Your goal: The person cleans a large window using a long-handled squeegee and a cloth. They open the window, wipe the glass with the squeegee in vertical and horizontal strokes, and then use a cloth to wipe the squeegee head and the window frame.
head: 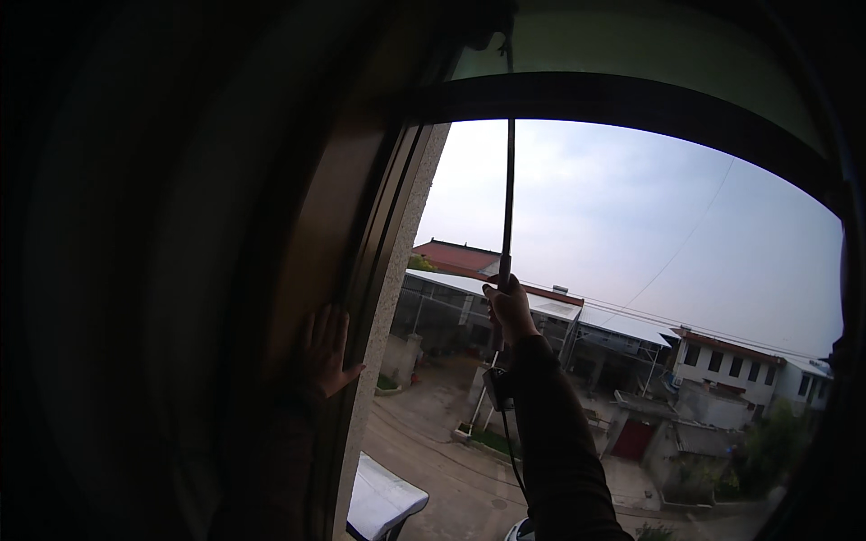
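Note:
My right hand (512, 310) is wrapped around the dark handle of a long thin pole (509, 196), reaching out through a window opening. The pole stands nearly upright and passes the dark window crossbar (575, 98); its upper end runs into a dark shape at the top that I cannot make out. A thin cord (511, 446) hangs from a small dark box (498, 389) below the handle. My left hand (328, 351) lies flat on the inner side of the window frame (314, 237), thumb out towards the opening, holding nothing.
A rough outer wall edge (399, 270) borders the opening on the left. Far below lie a road (440, 453), a white canopy (382, 494) and part of a vehicle (519, 531). Low houses with pale roofs (622, 321) stand across the road. The room side is very dark.

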### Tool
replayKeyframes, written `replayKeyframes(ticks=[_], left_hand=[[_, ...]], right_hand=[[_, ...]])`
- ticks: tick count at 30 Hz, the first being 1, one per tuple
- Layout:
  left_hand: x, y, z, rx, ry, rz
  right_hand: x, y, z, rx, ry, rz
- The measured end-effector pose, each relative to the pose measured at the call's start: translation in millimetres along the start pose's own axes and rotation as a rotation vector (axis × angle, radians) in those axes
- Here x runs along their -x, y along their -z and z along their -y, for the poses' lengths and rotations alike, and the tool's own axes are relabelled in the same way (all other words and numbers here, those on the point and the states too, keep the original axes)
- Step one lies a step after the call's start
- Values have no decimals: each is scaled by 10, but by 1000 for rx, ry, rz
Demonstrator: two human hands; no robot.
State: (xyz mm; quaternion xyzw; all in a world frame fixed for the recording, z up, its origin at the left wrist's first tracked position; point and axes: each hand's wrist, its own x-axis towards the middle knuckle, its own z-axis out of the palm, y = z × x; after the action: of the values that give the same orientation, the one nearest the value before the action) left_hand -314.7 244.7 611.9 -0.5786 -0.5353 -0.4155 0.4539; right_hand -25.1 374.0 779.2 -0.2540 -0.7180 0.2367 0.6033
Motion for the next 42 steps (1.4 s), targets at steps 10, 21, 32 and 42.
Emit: replayKeyframes(ticks=[10,21,32,42], left_hand=[[1,-54,-2,88,6,-8],[16,0,-39,18,2,-21],[29,-112,-46,55,56,-16],[22,30,-105,16,95,25]], right_hand=[[397,271,419,-109,54,-131],[1571,1668,1099,-220,35,-260],[2580,3392,1803,-60,148,-543],[2876,3448,2160,140,85,-583]])
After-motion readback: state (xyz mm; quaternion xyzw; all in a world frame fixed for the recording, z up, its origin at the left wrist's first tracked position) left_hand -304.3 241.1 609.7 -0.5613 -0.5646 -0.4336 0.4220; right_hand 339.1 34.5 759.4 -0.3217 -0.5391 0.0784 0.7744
